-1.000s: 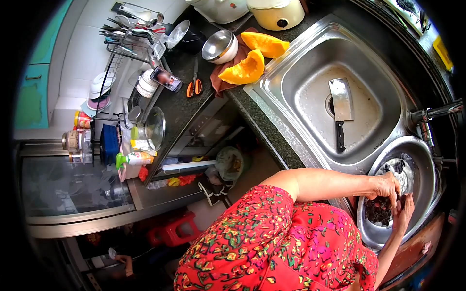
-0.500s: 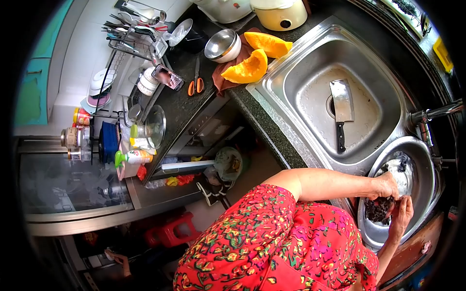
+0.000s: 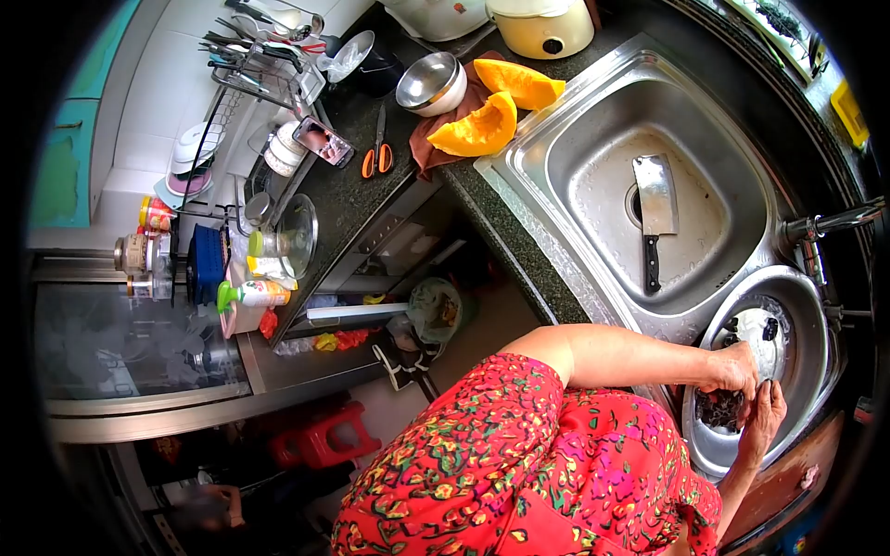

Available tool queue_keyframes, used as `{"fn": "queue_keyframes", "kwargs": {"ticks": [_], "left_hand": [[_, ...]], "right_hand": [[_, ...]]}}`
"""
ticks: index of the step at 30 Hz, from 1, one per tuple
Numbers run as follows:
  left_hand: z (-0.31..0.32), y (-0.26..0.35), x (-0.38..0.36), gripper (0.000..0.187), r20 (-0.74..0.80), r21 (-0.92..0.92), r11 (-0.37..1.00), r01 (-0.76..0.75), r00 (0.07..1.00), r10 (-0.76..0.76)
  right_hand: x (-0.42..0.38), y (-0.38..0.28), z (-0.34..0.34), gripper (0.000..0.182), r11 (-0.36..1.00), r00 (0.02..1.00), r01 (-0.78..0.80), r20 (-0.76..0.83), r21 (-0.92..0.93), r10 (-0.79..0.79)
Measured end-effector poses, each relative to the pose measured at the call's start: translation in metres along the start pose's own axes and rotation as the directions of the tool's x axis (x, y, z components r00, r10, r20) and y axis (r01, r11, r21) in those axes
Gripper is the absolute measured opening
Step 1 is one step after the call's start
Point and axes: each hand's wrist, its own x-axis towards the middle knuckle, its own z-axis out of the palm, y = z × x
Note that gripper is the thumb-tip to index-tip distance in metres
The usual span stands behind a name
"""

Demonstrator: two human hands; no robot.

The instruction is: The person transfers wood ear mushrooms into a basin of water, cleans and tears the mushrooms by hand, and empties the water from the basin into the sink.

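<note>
Both hands meet fingertip to fingertip over the small oval sink basin [image 3: 811, 287] at the right. My left hand [image 3: 732, 368] is closed, its fingers bent down and pinched. My right hand [image 3: 764, 412] is pinched too, close against it. They work on wood ear mushroom [image 3: 719, 409], dark ruffled pieces heaped below the hands; the bit between the fingertips is mostly hidden. A few more dark pieces [image 3: 770, 329] lie in the pale water above. In the large sink [image 3: 593, 153] rests a cleaver [image 3: 656, 208] with a black handle.
Two pumpkin wedges [image 3: 482, 127], steel bowls [image 3: 431, 83] and orange-handled scissors [image 3: 377, 153] sit on the dark counter. A phone [image 3: 323, 141] leans by the dish rack. The tap [image 3: 834, 219] juts in between the sinks. Part of another person [image 3: 218, 505] shows at lower left.
My hands stay together over the small basin, with a slight shift of the fingers. Dark pieces in the water have moved apart. The view has shifted a little.
</note>
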Motion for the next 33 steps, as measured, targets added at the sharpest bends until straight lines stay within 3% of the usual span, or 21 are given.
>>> {"fn": "queue_keyframes", "kwargs": {"ticks": [4,6,7,14,15,17,19,20,22,25,26,28,31,33], "left_hand": [[0.001,-0.006,0.005,0.008,-0.069,0.046,0.999,0.015,0.998,-0.011],[-0.002,-0.010,0.008,0.009,-0.034,0.212,0.973,-0.091,0.994,0.101],[-0.002,-0.010,0.007,0.009,-0.033,0.212,0.973,-0.090,0.995,0.099],[-0.005,0.000,0.005,0.006,-0.067,0.232,0.973,0.003,0.998,0.013],[-0.005,0.001,0.006,0.005,-0.059,0.258,0.966,-0.012,0.998,0.028],[-0.006,0.004,0.002,0.006,-0.069,0.223,0.975,-0.024,0.997,0.041],[-0.006,0.004,0.002,0.006,-0.080,0.188,0.981,-0.037,0.995,0.053],[-0.006,0.002,0.006,0.006,-0.085,0.175,0.985,0.011,0.996,0.004],[-0.006,0.006,0.005,0.007,-0.089,0.161,0.985,0.061,0.995,-0.047],[-0.006,0.019,-0.004,0.008,-0.030,0.113,0.988,0.105,0.994,-0.102],[-0.006,0.017,-0.003,0.009,-0.026,0.122,0.990,0.064,0.998,-0.061],[-0.006,0.009,0.001,0.009,-0.021,0.131,0.991,0.024,1.000,-0.021],[-0.006,-0.002,0.008,0.010,-0.045,0.110,0.993,0.052,0.998,-0.048],[-0.006,0.001,0.006,0.010,-0.139,0.109,0.989,0.100,0.987,-0.084]], "right_hand": [[0.001,0.015,-0.005,0.031,0.990,0.995,-0.074,-0.074,-0.120,0.066],[0.004,0.032,-0.013,0.032,0.982,0.994,-0.079,-0.086,-0.169,0.065],[0.004,0.033,-0.012,0.033,0.973,0.993,-0.084,-0.098,-0.217,0.064],[-0.006,0.004,0.010,0.029,0.990,0.995,-0.095,0.014,-0.102,0.097],[-0.007,0.001,0.013,0.027,0.989,1.000,-0.027,-0.003,-0.145,0.026],[-0.006,-0.001,0.016,0.025,0.981,0.999,0.041,-0.018,-0.188,-0.045],[-0.004,0.001,0.017,0.018,0.935,0.961,0.232,-0.083,-0.268,-0.262],[-0.005,-0.001,0.016,0.018,0.935,0.962,0.231,-0.083,-0.268,-0.261],[-0.009,-0.005,0.010,0.013,0.997,0.997,0.038,-0.067,-0.071,-0.043],[-0.009,-0.001,0.006,0.015,0.997,0.991,-0.037,-0.133,-0.063,0.028],[-0.006,0.005,0.005,0.015,0.997,0.991,-0.037,-0.134,-0.063,0.029],[-0.001,0.020,0.003,0.015,0.982,0.965,0.154,-0.199,-0.108,-0.173],[0.004,0.024,0.008,0.014,0.972,0.962,0.165,-0.191,-0.166,-0.196],[0.004,0.021,0.009,0.012,0.977,0.973,0.160,-0.147,-0.138,-0.180]]}}
